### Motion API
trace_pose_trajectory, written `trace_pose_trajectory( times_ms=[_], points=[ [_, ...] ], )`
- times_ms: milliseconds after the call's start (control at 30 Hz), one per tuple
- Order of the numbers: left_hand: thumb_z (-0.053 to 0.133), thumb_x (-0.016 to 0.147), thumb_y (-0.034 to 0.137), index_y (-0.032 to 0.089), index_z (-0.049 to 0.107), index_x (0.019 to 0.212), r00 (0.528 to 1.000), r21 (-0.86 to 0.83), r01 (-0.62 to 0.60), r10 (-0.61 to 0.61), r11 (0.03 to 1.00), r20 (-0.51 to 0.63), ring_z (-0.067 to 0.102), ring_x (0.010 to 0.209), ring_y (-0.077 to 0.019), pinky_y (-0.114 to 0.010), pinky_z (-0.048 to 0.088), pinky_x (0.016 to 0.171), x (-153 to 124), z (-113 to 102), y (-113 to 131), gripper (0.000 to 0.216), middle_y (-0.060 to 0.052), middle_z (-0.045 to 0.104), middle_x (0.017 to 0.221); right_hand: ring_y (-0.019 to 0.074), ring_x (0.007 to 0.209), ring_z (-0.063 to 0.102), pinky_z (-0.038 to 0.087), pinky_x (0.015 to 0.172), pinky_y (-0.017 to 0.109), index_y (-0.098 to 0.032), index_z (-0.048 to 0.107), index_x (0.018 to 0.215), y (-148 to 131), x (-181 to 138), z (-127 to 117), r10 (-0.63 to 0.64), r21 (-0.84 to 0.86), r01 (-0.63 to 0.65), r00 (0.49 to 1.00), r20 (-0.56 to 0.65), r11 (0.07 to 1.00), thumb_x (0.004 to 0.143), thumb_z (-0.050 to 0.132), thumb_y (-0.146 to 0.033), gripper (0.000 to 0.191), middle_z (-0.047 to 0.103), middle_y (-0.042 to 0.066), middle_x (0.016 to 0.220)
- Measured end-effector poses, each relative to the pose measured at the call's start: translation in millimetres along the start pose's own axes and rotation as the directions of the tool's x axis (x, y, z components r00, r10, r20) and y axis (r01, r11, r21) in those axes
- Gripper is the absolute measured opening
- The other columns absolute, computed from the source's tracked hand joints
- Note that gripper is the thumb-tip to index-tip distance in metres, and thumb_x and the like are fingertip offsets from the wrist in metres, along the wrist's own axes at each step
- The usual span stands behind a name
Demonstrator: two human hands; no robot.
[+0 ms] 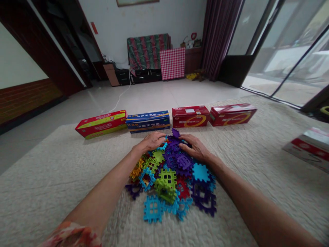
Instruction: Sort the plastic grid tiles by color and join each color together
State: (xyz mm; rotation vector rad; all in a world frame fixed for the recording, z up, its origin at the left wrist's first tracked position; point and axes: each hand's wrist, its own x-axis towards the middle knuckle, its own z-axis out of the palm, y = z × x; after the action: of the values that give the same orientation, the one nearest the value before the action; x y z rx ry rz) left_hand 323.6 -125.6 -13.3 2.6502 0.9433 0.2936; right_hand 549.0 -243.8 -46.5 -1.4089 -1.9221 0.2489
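A heap of plastic interlocking tiles with notched edges lies on the quilted mat before me. Purple tiles [183, 161] cover its upper right part, and green tiles [167, 178] sit in the middle. Blue tiles [153, 208] are at the near edge, with a yellow tile [137, 168] on the left. My left hand [153, 140] rests at the far left side of the heap, fingers stretched toward its top. My right hand [194, 147] lies against the purple tiles at the far right, thumb and fingers apart. Neither hand visibly grips a tile.
Beyond the heap stand a red-and-yellow box [102, 124], a blue box [148, 121] and two red boxes [190, 116] [232, 115] in a row. Another red-and-white box [309, 149] is at the right. The pale mat [64, 171] spreads underneath.
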Motion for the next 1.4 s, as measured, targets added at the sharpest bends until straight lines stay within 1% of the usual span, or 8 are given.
trace_pose_trajectory(
  times_ms=[333, 500, 600, 800, 1100, 1233, 1333, 1400],
  points=[
    [0.04, 0.092, 0.037, 0.023, 0.065, 0.119, 0.997, -0.214, -0.073, 0.067, 0.974, -0.035, 0.058, 0.118, -0.0189, -0.035, 0.042, 0.106, -49.6, -23.2, 10.4, 0.04, -0.004, 0.065, 0.127, 0.0259, 0.106, 0.062, 0.047, 0.096, 0.042, -0.021, 0.066, 0.116, -16.7, -2.0, -4.1, -0.006, 0.179, -0.007, 0.997, 0.071, 0.984, 0.089, 0.053, -0.046, 0.039, 0.067, 0.009, 0.112],
    [0.04, 0.091, 0.039, 0.02, 0.067, 0.117, 0.977, -0.285, 0.041, -0.098, 0.958, -0.191, 0.061, 0.114, -0.0213, -0.038, 0.043, 0.104, -67.5, -31.7, 7.0, 0.041, -0.006, 0.067, 0.123, 0.0245, 0.101, 0.065, 0.049, 0.092, 0.041, -0.021, 0.064, 0.118, -21.2, -4.6, -5.8, 0.247, 0.374, -0.222, 0.969, -0.02, 0.9, 0.092, 0.046, -0.048, 0.042, 0.069, 0.007, 0.113],
    [0.041, 0.089, 0.04, 0.018, 0.068, 0.116, 0.948, -0.275, 0.129, -0.2, 0.953, -0.247, 0.061, 0.113, -0.0228, -0.038, 0.044, 0.104, -74.5, -30.6, -9.4, 0.044, -0.007, 0.068, 0.122, 0.0255, 0.108, 0.062, 0.046, 0.098, 0.042, -0.02, 0.064, 0.117, -21.6, -3.4, -4.3, 0.266, 0.363, -0.228, 0.962, -0.057, 0.903, 0.09, 0.048, -0.047, 0.042, 0.067, 0.007, 0.117],
    [0.044, 0.086, 0.04, 0.018, 0.069, 0.116, 0.916, -0.349, 0.297, -0.369, 0.889, -0.16, 0.063, 0.111, -0.0231, -0.036, 0.044, 0.103, -84.3, -21.2, -37.1, 0.045, -0.006, 0.07, 0.119, 0.0257, 0.107, 0.062, 0.046, 0.099, 0.044, -0.024, 0.063, 0.12, -22.8, -2.4, -3.4, 0.235, 0.317, -0.227, 0.972, 0.012, 0.921, 0.091, 0.047, -0.049, 0.042, 0.067, 0.005, 0.119],
    [0.047, 0.086, 0.045, 0.019, 0.071, 0.114, 0.927, -0.479, 0.241, -0.346, 0.844, -0.144, 0.067, 0.103, -0.0235, -0.035, 0.05, 0.096, -83.5, -11.5, -39.0, 0.045, -0.004, 0.073, 0.11, 0.0273, 0.116, 0.058, 0.042, 0.105, 0.045, -0.026, 0.064, 0.119, -20.7, -2.2, -3.7, 0.188, 0.358, -0.198, 0.98, 0.061, 0.913, 0.09, 0.048, -0.053, 0.043, 0.065, 0.004, 0.124],
    [0.046, 0.087, 0.043, 0.018, 0.071, 0.113, 0.914, -0.477, 0.218, -0.349, 0.852, -0.206, 0.065, 0.108, -0.0232, -0.035, 0.047, 0.101, -83.5, -13.8, -38.1, 0.044, -0.005, 0.072, 0.115, 0.0267, 0.121, 0.056, 0.044, 0.102, 0.045, -0.024, 0.064, 0.114, -7.8, -3.5, 4.4, 0.362, 0.583, -0.273, 0.931, -0.039, 0.765, 0.091, 0.046, -0.053, 0.042, 0.065, 0.007, 0.125],
    [0.045, 0.087, 0.041, 0.017, 0.071, 0.112, 0.877, -0.46, 0.237, -0.392, 0.856, -0.278, 0.063, 0.111, -0.0224, -0.035, 0.045, 0.103, -92.7, -18.9, -33.0, 0.043, -0.006, 0.071, 0.116, 0.0265, 0.115, 0.06, 0.049, 0.094, 0.044, -0.022, 0.063, 0.109, 2.3, -1.9, 11.0, 0.495, 0.743, -0.272, 0.864, -0.091, 0.612, 0.087, 0.049, -0.054, 0.041, 0.067, 0.011, 0.122],
    [0.044, 0.087, 0.04, 0.017, 0.07, 0.112, 0.84, -0.458, 0.27, -0.44, 0.847, -0.318, 0.063, 0.112, -0.0221, -0.035, 0.045, 0.103, -106.6, -21.9, -27.8, 0.043, -0.006, 0.071, 0.117, 0.0265, 0.113, 0.062, 0.05, 0.091, 0.043, -0.021, 0.063, 0.105, 6.4, 0.6, 12.2, 0.531, 0.773, -0.257, 0.839, -0.119, 0.58, 0.082, 0.052, -0.055, 0.042, 0.068, 0.012, 0.119]
  ],
)
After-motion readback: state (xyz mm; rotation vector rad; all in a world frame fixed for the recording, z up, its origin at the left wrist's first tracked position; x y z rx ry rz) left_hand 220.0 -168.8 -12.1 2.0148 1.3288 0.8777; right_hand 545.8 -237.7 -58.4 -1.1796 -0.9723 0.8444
